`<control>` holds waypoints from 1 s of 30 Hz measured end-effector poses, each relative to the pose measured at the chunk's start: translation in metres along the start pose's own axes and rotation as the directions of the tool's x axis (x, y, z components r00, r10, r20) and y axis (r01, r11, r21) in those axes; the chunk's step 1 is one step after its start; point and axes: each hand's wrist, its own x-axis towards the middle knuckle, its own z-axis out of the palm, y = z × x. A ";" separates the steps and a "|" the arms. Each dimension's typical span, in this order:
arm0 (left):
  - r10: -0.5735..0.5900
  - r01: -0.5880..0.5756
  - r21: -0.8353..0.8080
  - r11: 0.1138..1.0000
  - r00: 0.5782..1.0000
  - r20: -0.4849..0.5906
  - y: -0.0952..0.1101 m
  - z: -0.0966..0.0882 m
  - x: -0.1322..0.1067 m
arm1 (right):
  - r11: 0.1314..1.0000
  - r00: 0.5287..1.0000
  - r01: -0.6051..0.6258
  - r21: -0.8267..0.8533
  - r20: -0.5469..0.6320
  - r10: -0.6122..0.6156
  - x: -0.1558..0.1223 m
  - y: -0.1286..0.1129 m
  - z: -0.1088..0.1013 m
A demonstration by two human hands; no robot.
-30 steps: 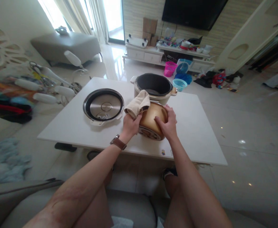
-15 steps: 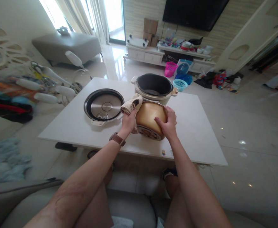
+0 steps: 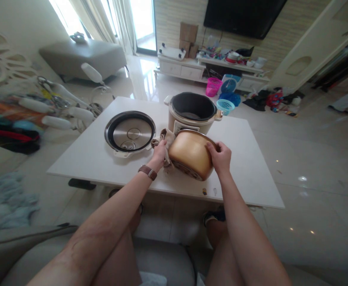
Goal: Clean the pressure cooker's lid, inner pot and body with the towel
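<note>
A gold inner pot (image 3: 190,153) lies tilted on its side on the white table (image 3: 96,159), its base towards me. My right hand (image 3: 221,158) grips the pot's right rim. My left hand (image 3: 159,152) is closed on a beige cloth (image 3: 166,137) and presses it against the pot's left side. Just behind stands the cream rice cooker body (image 3: 191,111), with its dark cavity showing. The cooker's round lid (image 3: 129,133) lies inner side up on the table to the left.
A rack with white-handled utensils (image 3: 60,107) stands left of the table. Pink and blue baskets (image 3: 218,93) and scattered clothes lie on the tiled floor behind. My knees are below the table's near edge. A grey sofa (image 3: 84,55) is far left.
My left hand has slid the cloth down from the pot's top rim to its left side. My right hand has shifted right to the rim, and the pot has turned.
</note>
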 end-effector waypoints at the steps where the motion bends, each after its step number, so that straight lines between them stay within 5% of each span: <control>1: -0.018 0.018 -0.014 1.000 1.000 -0.002 0.002 0.002 -0.004 | 1.000 1.000 -0.023 -0.004 -0.010 0.023 0.001 0.001 -0.003; 9: 0.134 -0.134 0.014 0.991 0.991 -0.007 0.013 0.008 -0.030 | 0.975 0.983 -0.179 0.134 -0.016 0.182 0.010 0.017 -0.006; 16: 0.411 -0.411 0.040 0.911 0.912 0.017 0.016 0.008 -0.051 | 0.958 0.964 -0.238 0.159 -0.081 0.253 0.014 0.024 -0.003; 22: 0.566 -0.593 0.162 0.789 0.803 0.187 0.013 0.003 -0.063 | 0.842 0.857 -0.452 0.293 -0.118 0.502 0.016 0.040 0.004; 30: 0.591 -0.721 0.312 0.618 0.688 0.421 0.001 -0.002 -0.067 | 0.695 0.738 -0.585 0.418 -0.083 0.670 0.012 0.050 0.011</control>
